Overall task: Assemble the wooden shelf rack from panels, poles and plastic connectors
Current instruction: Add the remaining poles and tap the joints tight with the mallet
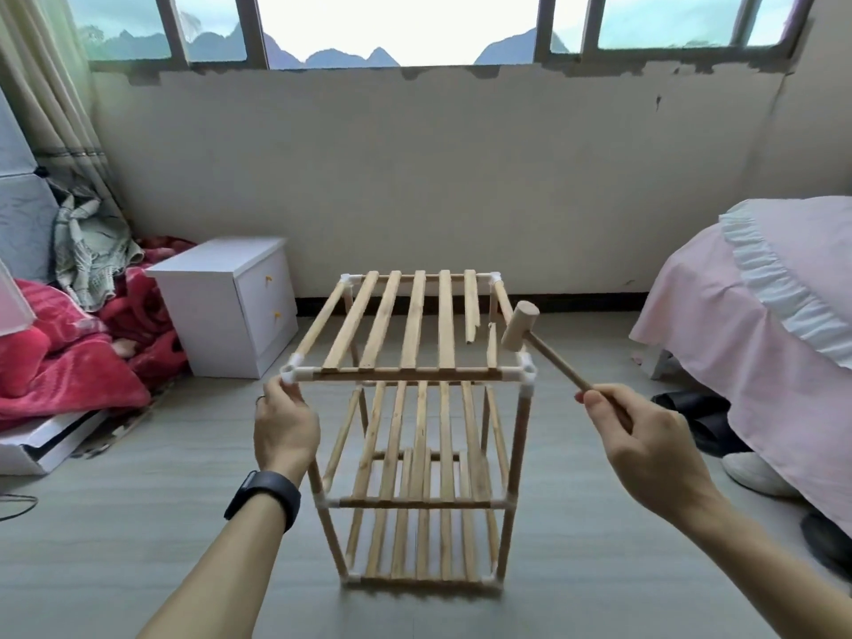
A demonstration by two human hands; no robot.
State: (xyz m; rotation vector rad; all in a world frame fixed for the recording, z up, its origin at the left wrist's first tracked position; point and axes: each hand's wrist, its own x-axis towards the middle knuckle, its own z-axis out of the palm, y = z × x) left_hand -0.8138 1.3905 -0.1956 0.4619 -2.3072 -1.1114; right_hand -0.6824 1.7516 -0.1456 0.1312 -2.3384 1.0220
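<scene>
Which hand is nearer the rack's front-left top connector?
Left. The left hand holds that connector; the right hand is out beyond the opposite front corner, gripping the mallet.

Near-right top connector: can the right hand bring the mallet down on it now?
Probably yes: the right hand holds the mallet close above that connector, with nothing visible between them.

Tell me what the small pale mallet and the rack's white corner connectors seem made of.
The small pale mallet looks like bare, matte wood: even tan, no sheen. The white corner connectors are probably moulded plastic: smooth, uniform white, rounded sockets.
</scene>
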